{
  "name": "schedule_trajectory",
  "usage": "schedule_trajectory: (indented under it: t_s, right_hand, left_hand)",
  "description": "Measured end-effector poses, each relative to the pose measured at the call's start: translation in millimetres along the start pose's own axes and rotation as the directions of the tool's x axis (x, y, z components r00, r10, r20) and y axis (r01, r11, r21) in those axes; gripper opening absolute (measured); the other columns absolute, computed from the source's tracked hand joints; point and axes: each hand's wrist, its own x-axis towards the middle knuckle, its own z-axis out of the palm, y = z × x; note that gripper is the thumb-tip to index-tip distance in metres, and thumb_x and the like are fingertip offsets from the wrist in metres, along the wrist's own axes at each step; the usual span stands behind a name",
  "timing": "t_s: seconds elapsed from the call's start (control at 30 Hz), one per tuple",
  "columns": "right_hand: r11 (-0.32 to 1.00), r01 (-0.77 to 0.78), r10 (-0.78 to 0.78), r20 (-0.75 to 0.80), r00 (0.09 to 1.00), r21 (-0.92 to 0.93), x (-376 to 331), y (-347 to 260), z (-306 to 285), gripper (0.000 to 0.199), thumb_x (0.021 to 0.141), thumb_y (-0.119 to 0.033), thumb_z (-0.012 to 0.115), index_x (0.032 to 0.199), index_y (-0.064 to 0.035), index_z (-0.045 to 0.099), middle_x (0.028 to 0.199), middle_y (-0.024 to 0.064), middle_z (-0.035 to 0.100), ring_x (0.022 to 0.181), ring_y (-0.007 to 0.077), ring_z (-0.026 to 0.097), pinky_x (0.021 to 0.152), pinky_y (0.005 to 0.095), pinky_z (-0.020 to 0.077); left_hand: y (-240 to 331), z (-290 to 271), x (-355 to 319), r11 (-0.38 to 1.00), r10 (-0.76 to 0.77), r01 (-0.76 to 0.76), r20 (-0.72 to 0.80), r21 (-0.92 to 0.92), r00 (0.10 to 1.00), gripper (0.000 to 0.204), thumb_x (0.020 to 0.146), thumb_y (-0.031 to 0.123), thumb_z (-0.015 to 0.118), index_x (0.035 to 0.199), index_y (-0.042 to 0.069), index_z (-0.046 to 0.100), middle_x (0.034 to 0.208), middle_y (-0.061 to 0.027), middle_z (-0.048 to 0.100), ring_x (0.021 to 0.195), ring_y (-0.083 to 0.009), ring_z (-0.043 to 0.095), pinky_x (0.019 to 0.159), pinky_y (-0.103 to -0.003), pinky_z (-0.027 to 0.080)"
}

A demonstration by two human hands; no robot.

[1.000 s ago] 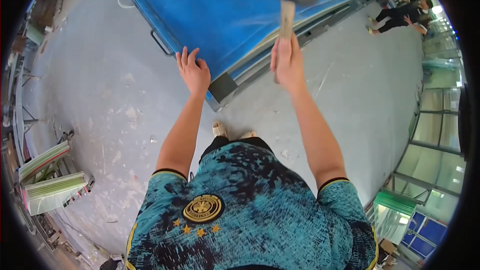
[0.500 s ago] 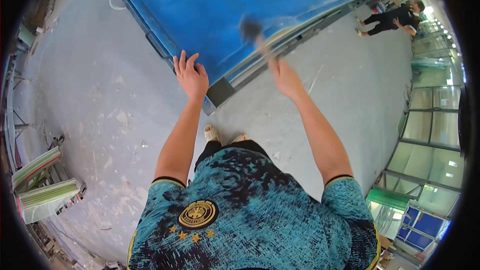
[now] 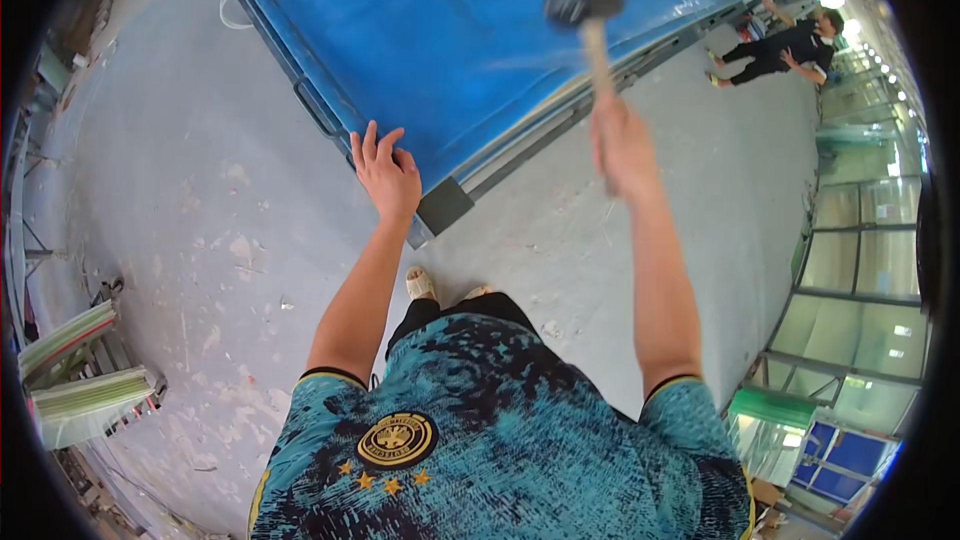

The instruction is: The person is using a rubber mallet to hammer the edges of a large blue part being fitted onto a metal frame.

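My right hand (image 3: 624, 148) is closed round the wooden handle of a mallet (image 3: 585, 2) with a dark, rubber-looking head. The mallet is raised, its head up and apart from the blue-covered table (image 3: 400, 50); motion smears it slightly. At the table's near corner my left hand (image 3: 388, 176) rests by the edge of the blue sheet, fingers spread and holding nothing. A dark square plate (image 3: 444, 206) sits at that corner, just right of my left hand. Metal frame rails run along both sides of the table, with a bar handle (image 3: 318, 108) on the left one.
A person in dark clothes (image 3: 780, 52) stands beyond the table's right side. Racks of glass sheets (image 3: 865, 240) line the right wall. Stacked panels (image 3: 90, 395) lean at the lower left. Grey scuffed floor (image 3: 200, 200) surrounds the table.
My right hand has swung the mallet up and to the right, away from the table's edge. The left hand stays by the corner, nearly unmoved.
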Motion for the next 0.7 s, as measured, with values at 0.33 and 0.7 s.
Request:
schedule_trajectory:
  t_s: [0.33, 0.7]
  right_hand:
    - [0.945, 0.091, -0.163, -0.212, 0.963, -0.313, 1.3, 105.6, 29.8, 0.052, 0.119, -0.05, 0.046, 0.112, -0.0009, 0.061, 0.098, 0.0258, 0.071, 0.094, 0.0493, 0.069, 0.079, 0.0572, 0.0547]
    - [0.927, 0.16, -0.233, -0.187, 0.954, -0.339, 26.2, 120.1, 9.7, 0.05, 0.121, -0.05, 0.044, 0.104, -0.0061, 0.06, 0.077, 0.0069, 0.064, 0.062, 0.0175, 0.063, 0.058, 0.037, 0.0513]
  left_hand:
    - [1.7, -2.9, -17.1, 1.0, -0.009, 0.009, 0.028, -0.019, 1.0, 0.035, 0.097, 0.005, 0.064, 0.125, 0.017, 0.083, 0.161, -0.0181, 0.062, 0.159, -0.0512, 0.041, 0.129, -0.058, 0.038]
    - [7.9, -6.2, -19.6, 0.999, 0.043, -0.043, -0.005, -0.013, 0.999, 0.035, 0.099, 0.005, 0.064, 0.127, 0.017, 0.081, 0.161, -0.0192, 0.062, 0.159, -0.0498, 0.042, 0.127, -0.059, 0.039]
